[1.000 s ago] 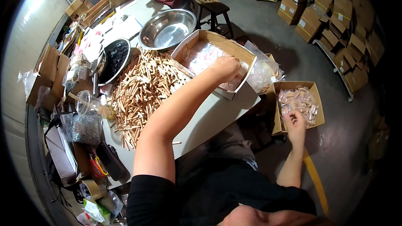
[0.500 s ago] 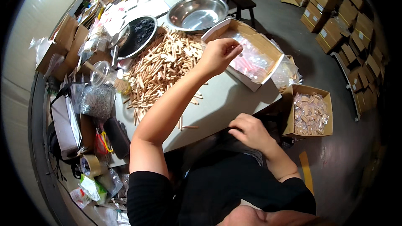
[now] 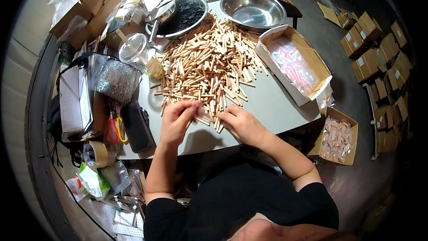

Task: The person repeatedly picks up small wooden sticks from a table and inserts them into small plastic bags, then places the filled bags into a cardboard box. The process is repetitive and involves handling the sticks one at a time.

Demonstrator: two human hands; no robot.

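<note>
1. Broadly, the pale surface (image 3: 276,114) carried the work, its near edge crossing the lower half of the view and its near right corner reaching out to the right.
2. Left of the middle, the pile of wooden sticks (image 3: 200,62) spread down toward the near edge. Heaped loosely, it seemed likely to slide and roll if pushed; taking a few from its border looked steadier than digging into the middle.
3. Along the right edge, just in from the near right corner, stood the shallow carton (image 3: 278,80) with clear packets (image 3: 292,64) inside; its cardboard walls looked stiff enough to lift by.
4. At the near end of the pile, the left hand (image 3: 174,122) had its grip drawn into a pinch, apparently on a small clear bag (image 3: 205,114). Such thin film was probably light, limp and slippery, best taken at its rim between fingertips.
5. Just right of that, the right hand (image 3: 243,127) had its fingers bent at the stick ends closest to the near edge; whether its grip had hold of any could not be told.
6. Singly, the sticks looked short, straight and rigid, probably light and hardly fragile, though apt to roll. Mid-length, between thumb and fingertip, seemed the natural hold.
</note>
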